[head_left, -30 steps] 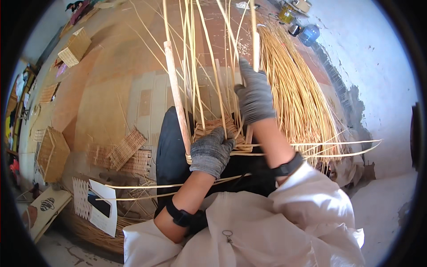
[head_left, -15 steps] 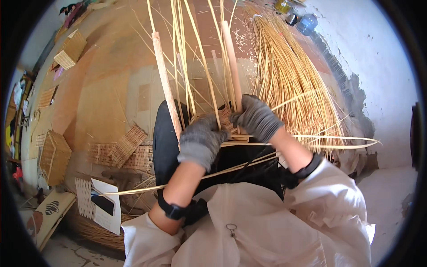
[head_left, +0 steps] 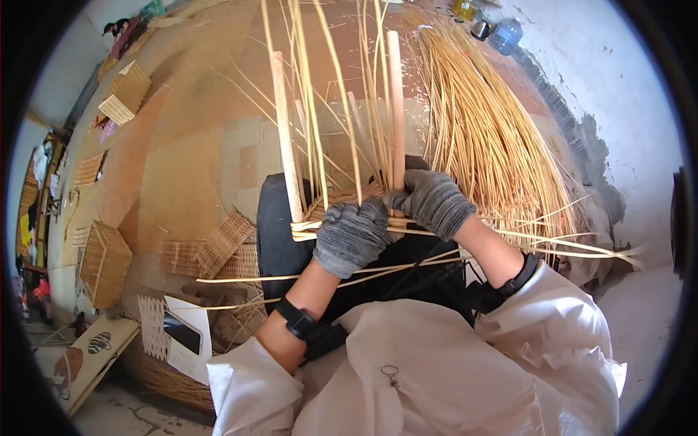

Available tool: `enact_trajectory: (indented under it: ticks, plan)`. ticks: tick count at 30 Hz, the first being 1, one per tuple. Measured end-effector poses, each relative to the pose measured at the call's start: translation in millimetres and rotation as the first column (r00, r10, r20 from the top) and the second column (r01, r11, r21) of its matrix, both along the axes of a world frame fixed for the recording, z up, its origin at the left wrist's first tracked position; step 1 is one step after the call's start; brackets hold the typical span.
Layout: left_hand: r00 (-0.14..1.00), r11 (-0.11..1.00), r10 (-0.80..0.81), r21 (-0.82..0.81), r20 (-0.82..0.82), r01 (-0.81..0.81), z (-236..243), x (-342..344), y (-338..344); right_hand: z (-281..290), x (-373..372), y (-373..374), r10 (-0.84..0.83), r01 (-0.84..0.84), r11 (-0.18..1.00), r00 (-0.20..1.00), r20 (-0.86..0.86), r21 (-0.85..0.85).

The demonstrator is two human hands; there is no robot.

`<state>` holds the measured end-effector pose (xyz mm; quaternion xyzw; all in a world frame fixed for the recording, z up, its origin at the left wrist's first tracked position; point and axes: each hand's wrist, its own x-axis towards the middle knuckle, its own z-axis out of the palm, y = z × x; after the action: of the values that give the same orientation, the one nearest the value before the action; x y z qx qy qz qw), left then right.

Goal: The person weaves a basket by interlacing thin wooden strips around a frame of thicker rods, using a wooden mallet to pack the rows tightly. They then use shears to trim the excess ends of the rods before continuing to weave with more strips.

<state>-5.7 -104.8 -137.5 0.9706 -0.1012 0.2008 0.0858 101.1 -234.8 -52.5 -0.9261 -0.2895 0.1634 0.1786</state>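
Observation:
A partly woven wicker basket (head_left: 305, 231) rests on my lap, with thin upright canes (head_left: 307, 109) standing from it. Thick wooden rods (head_left: 286, 138) rise at its corners, one of them a pale rod (head_left: 396, 109) beside my right hand. My left hand (head_left: 352, 238), in a grey knit glove, is closed over the near edge, its fingertips partly hidden. Just right of it, my gloved right hand (head_left: 435, 205) is closed at the foot of the right rod, on the weaving strands. Long loose strands (head_left: 552, 241) trail out to the right, and others (head_left: 247, 279) to the left.
A large bundle of canes (head_left: 494, 131) lies at the right by the wall. On the left are woven panels (head_left: 225, 240), baskets (head_left: 105, 263) and a phone (head_left: 182, 333) on white paper. A water jug (head_left: 506, 36) stands at the far right.
My left hand has turned so its knuckles face up, uncovering the basket's front left corner. The right hand remains at the right rod. The whole view has shifted slightly.

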Motion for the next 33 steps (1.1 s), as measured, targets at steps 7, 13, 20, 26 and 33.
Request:
enact_trajectory:
  ticks: [7, 13, 20, 26, 33]
  plan:
    - [0.994, 0.997, -0.032, 0.074, 0.102, 0.025, 6, 6, 1, -4, -4, -1, 0.010, -0.012, 0.994, 1.000, -0.022, -0.107]
    - [0.995, 0.998, -0.015, 0.056, 0.103, 0.010, -17, 7, 0, -7, -19, 2, -0.035, 0.048, 0.950, 0.998, 0.047, -0.308]
    - [0.997, 0.983, -0.058, -0.172, 0.053, 0.066, 24, -7, 3, -3, -49, -16, 0.153, -0.090, 0.967, 0.953, 0.261, -0.238]
    - [0.825, 0.541, 0.226, -0.638, -0.517, -0.548, 87, 15, 42, -25, -51, -40, 0.288, -0.197, 0.946, 0.876, 0.386, -0.259]
    - [0.758, 0.494, 0.243, -0.595, -0.605, -0.634, 64, 72, 61, -34, -42, -32, 0.321, -0.240, 0.934, 0.889, 0.327, -0.266]
